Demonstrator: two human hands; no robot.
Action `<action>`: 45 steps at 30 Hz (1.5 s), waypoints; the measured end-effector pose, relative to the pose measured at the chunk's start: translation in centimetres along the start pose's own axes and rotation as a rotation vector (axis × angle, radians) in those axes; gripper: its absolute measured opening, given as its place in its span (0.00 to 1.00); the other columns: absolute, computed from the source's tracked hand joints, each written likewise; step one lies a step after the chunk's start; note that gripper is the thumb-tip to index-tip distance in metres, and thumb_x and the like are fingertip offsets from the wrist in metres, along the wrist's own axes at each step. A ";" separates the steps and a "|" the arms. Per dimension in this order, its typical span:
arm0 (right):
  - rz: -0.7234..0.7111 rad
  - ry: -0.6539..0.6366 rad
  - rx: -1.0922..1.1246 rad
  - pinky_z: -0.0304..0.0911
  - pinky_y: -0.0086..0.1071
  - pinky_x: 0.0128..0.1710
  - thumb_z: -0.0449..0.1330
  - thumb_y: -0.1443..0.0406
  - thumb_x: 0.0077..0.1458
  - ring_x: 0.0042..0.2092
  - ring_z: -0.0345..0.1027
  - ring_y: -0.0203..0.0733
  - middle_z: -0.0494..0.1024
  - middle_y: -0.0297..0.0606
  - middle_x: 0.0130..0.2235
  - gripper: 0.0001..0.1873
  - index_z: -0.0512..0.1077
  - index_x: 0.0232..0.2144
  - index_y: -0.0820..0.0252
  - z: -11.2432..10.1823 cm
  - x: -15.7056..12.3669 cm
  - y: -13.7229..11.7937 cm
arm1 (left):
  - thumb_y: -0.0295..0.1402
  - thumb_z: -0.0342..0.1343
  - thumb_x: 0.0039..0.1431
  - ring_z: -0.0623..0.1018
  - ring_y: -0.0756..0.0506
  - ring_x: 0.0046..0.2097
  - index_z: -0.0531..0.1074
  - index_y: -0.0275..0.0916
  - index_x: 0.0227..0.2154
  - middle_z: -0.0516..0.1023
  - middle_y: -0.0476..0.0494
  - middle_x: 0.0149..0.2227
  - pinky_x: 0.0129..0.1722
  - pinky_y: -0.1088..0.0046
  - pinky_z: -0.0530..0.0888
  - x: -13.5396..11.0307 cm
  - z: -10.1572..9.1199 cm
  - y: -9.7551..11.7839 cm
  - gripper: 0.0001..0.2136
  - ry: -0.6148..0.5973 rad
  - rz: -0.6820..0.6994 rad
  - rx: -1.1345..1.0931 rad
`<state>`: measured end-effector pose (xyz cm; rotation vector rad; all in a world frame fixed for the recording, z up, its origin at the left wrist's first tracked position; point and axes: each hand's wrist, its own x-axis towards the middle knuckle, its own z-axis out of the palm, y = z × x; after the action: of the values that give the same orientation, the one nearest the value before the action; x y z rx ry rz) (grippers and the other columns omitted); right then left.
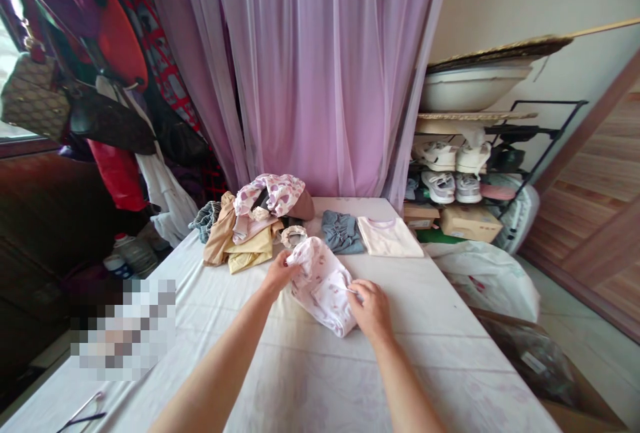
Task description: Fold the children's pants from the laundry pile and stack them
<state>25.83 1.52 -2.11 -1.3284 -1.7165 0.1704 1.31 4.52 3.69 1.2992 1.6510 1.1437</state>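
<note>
A white garment with small pinkish prints (323, 286) lies partly folded and rumpled on the bed-like surface (280, 379) in front of me. My left hand (281, 273) pinches its upper left edge between thumb and fingers. At its right edge, my right hand (369, 306) grips the cloth with fingers bent. Just beyond it are a ruffled scrunchie (293, 237), a folded grey-blue garment (343, 231) and a folded pale shirt (391, 237). A loose heap of clothes (273, 194), with tan trousers (219, 233) and a yellow garment (251, 253), is piled at the back left.
Purple curtains (320, 73) hang behind the surface. A rack with shoes (440, 186), cardboard boxes (471, 222) and a white basin (475, 86) stands at the right. Bags (110, 119) hang at the left. Glasses (83, 413) lie near the front left, beside a blurred-out patch.
</note>
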 end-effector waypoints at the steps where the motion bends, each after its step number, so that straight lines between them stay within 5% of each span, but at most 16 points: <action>1: 0.026 0.060 0.058 0.65 0.40 0.45 0.54 0.58 0.53 0.41 0.73 0.48 0.81 0.43 0.37 0.13 0.77 0.29 0.56 -0.1 0.0 0.3 | 0.34 0.56 0.46 0.75 0.48 0.34 0.71 0.38 0.41 0.77 0.48 0.34 0.33 0.76 0.70 -0.2 -0.5 0.1 0.17 0.037 0.007 -0.050; 8: 0.649 0.499 0.319 0.68 0.38 0.37 0.53 0.46 0.48 0.37 0.73 0.49 0.79 0.45 0.34 0.26 0.72 0.36 0.61 -1.6 -0.2 4.6 | 0.43 0.53 0.44 0.74 0.49 0.28 0.69 0.37 0.36 0.74 0.48 0.29 0.25 0.77 0.69 -0.4 -7.1 -0.2 0.18 0.351 -0.022 -0.325; 15: 0.694 0.653 0.634 0.71 0.38 0.40 0.57 0.50 0.44 0.40 0.72 0.43 0.75 0.37 0.36 0.20 0.66 0.35 0.57 -1.7 0.0 6.8 | 0.39 0.54 0.46 0.74 0.49 0.25 0.69 0.39 0.36 0.73 0.50 0.25 0.23 0.76 0.70 -1.6 -13.5 -2.2 0.14 0.439 -0.090 -0.157; 22: 0.733 0.626 0.644 0.70 0.43 0.46 0.54 0.51 0.48 0.48 0.71 0.46 0.73 0.41 0.44 0.25 0.63 0.45 0.57 -3.3 0.4 7.1 | 0.29 0.57 0.44 0.78 0.37 0.33 0.73 0.38 0.37 0.77 0.42 0.29 0.31 0.64 0.74 -2.2 -16.5 -4.7 0.13 0.429 -0.096 0.294; 24: 0.634 0.550 0.500 0.67 0.45 0.50 0.53 0.51 0.50 0.52 0.69 0.48 0.73 0.45 0.49 0.28 0.63 0.50 0.58 -4.1 0.8 6.4 | 0.28 0.56 0.45 0.78 0.32 0.44 0.74 0.38 0.41 0.78 0.34 0.42 0.41 0.56 0.74 -2.3 -16.5 -4.6 0.17 0.405 -0.037 0.506; 28: 0.228 0.208 0.016 0.59 0.46 0.57 0.56 0.55 0.49 0.56 0.64 0.52 0.74 0.49 0.52 0.23 0.72 0.45 0.60 -5.2 1.8 3.7 | 0.26 0.55 0.48 0.62 0.31 0.64 0.66 0.41 0.57 0.60 0.32 0.65 0.60 0.48 0.61 -2.8 -14.9 -3.1 0.29 0.386 0.193 0.906; 32: 0.179 -0.133 -0.395 0.63 0.44 0.49 0.59 0.58 0.48 0.50 0.69 0.54 0.78 0.47 0.48 0.19 0.76 0.42 0.58 -5.2 2.2 1.4 | 0.30 0.53 0.57 0.61 0.35 0.65 0.70 0.47 0.55 0.68 0.40 0.62 0.65 0.47 0.50 -2.2 -12.0 -1.3 0.21 0.134 0.447 1.100; 35: 0.216 -0.245 -0.494 0.62 0.38 0.40 0.57 0.61 0.51 0.42 0.72 0.50 0.81 0.44 0.40 0.13 0.78 0.36 0.55 -5.0 2.2 1.1 | 0.34 0.49 0.62 0.68 0.37 0.61 0.72 0.48 0.53 0.73 0.42 0.58 0.62 0.47 0.55 -0.6 -9.8 -0.7 0.17 -0.048 0.462 1.036; 39: 0.335 -0.138 -0.305 0.59 0.32 0.31 0.54 0.60 0.51 0.33 0.71 0.43 0.81 0.39 0.31 0.12 0.78 0.30 0.54 -5.5 2.3 2.5 | 0.35 0.51 0.61 0.74 0.39 0.55 0.74 0.49 0.52 0.78 0.42 0.52 0.56 0.58 0.64 1.7 -7.8 -0.5 0.17 -0.146 0.413 0.995; 45: 0.607 0.422 -0.058 0.64 0.36 0.37 0.52 0.52 0.49 0.36 0.72 0.49 0.80 0.46 0.33 0.23 0.77 0.36 0.63 -8.0 1.4 6.0 | 0.35 0.58 0.54 0.78 0.39 0.47 0.80 0.49 0.39 0.83 0.45 0.41 0.50 0.65 0.67 2.5 -7.1 -0.4 0.11 -0.145 0.444 0.985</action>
<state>35.76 1.83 -0.38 -1.7551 -0.9438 0.1686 -5.92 5.51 5.70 2.3796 1.9324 0.3768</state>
